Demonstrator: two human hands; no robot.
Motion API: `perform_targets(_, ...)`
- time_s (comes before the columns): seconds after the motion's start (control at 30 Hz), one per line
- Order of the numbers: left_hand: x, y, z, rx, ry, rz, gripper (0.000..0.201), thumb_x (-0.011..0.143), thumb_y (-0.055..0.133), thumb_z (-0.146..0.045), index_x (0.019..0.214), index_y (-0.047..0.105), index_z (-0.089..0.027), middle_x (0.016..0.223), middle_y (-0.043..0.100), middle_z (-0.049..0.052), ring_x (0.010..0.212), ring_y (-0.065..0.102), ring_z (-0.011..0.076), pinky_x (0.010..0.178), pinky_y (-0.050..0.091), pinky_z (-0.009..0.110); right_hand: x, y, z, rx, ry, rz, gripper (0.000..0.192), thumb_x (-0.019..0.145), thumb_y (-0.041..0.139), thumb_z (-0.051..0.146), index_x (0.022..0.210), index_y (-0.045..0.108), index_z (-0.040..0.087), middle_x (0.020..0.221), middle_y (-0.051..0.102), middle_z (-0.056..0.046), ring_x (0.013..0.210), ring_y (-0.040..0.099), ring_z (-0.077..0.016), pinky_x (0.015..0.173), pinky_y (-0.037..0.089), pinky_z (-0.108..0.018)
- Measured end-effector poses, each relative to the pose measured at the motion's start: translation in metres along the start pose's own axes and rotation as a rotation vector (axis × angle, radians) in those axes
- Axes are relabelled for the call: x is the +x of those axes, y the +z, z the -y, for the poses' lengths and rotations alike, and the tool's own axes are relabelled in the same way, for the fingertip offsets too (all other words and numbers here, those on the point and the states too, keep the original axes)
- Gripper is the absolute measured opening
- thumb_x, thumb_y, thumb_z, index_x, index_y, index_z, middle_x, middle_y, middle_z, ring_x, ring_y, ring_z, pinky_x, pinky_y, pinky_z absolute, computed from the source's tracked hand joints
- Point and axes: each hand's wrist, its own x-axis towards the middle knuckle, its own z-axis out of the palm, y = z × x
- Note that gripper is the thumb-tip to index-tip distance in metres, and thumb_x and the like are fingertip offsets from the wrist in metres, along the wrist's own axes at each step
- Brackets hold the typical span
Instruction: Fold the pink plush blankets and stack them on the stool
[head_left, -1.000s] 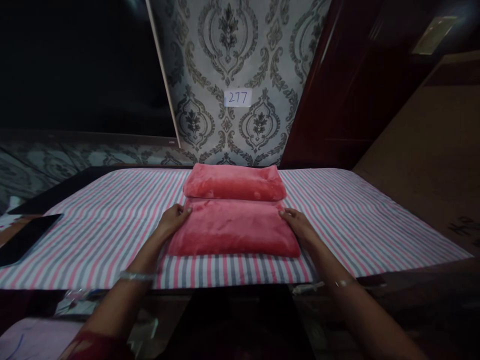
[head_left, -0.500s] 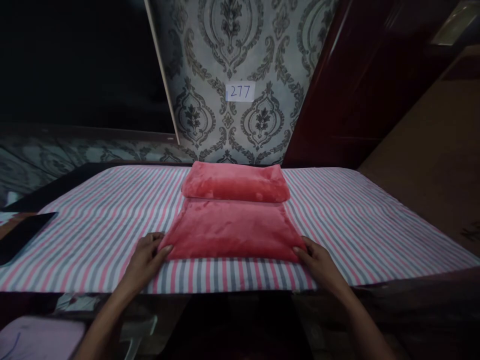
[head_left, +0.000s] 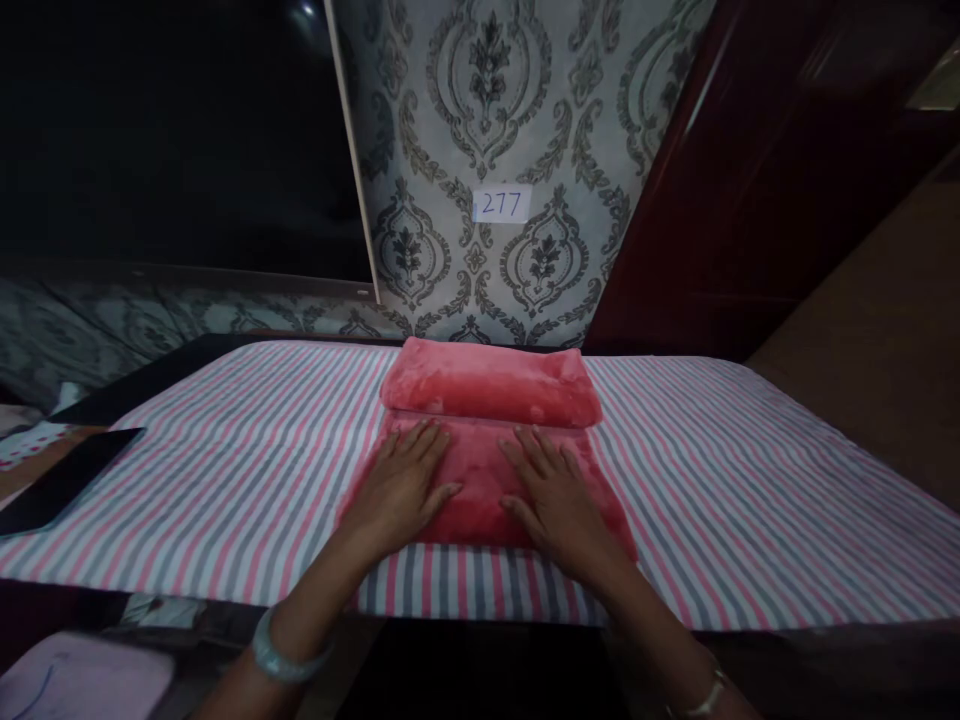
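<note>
A coral-red plush blanket (head_left: 480, 510) lies in front of me, its far part folded over into a thick, raised roll and its near part flat. My left hand (head_left: 401, 490) rests on the left side of the flat part, fingers spread and pointing away from me. On the right side of the same part lies my right hand (head_left: 559, 500), palm down with its fingers apart. Bare plush shows between the two thumbs. Neither hand grips the fabric.
A pink, grey and white striped cloth (head_left: 247, 440) covers the table under the blanket. At the left edge lies a dark flat device (head_left: 71, 480). Behind stand a patterned wall with a paper label (head_left: 502, 204), a large black screen (head_left: 172, 140) and a dark red panel (head_left: 697, 200).
Both hands have let go of the blanket's near corners and moved inward and forward onto its flat part. The view has shifted slightly, with everything appearing lower and further right.
</note>
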Motion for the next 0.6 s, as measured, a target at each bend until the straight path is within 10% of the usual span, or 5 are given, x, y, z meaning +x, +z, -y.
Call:
perform_targets(0.2,-0.010,0.040,0.022,0.121,-0.090,0.051,0.078,0.093,0.042,-0.063,0.153,0.037,-0.014,0.160,0.034,0.018,0.151,0.024,0.0342,0.122,0.014,0.057,-0.003,0.029,-0.010,-0.065,0.070,0.177,0.060,0.098,0.043,0.050,0.154,0.037,0.030,0.162,0.033,-0.005,0.152,0.020,-0.0321,0.119,0.018,-0.061)
perform_targets(0.6,-0.015,0.040,0.021,0.127,-0.113,0.055,0.077,0.093,0.045,-0.063,0.155,0.035,-0.019,0.161,0.032,0.017,0.150,0.026,0.0346,0.121,0.018,0.058,0.005,0.023,-0.014,0.044,0.078,0.197,0.054,0.096,0.048,0.045,0.146,0.051,0.025,0.155,0.045,-0.009,0.145,0.036,-0.0336,0.117,0.027,-0.060)
